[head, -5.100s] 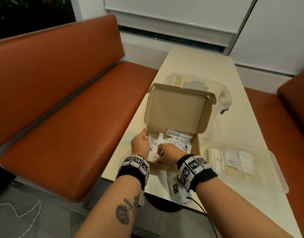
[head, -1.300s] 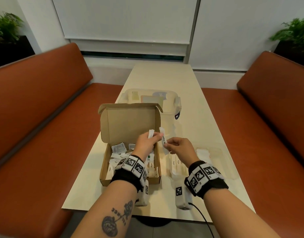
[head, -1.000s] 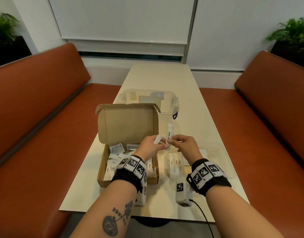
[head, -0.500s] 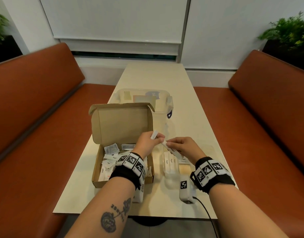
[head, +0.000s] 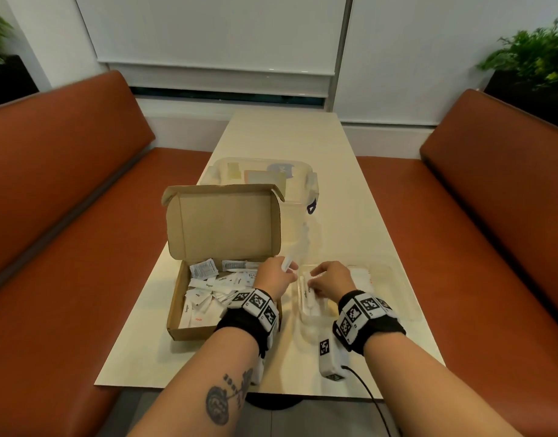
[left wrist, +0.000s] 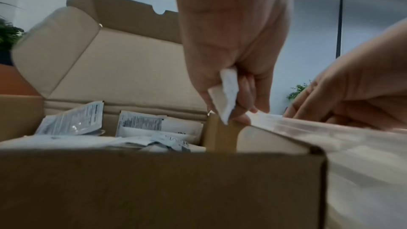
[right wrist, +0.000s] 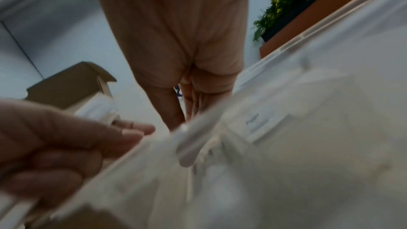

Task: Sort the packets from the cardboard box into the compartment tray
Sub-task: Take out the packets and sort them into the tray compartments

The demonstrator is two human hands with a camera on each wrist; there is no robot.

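The open cardboard box sits at the table's near left with several loose white packets inside. My left hand hovers over the box's right wall and pinches a white packet. To the right lies the clear compartment tray. My right hand is low over its left compartment. It holds the end of a white stick packet, which lies along that compartment. A pepper packet lies further right in the tray.
A clear lidded container stands right behind the box. Orange benches run along both sides of the narrow table. A potted plant stands at the back right. The near table edge lies just under my wrists.
My right hand took one stick packet from my left hand, then moved it down and right into the tray's left compartment. The left hand still holds a packet by the box.
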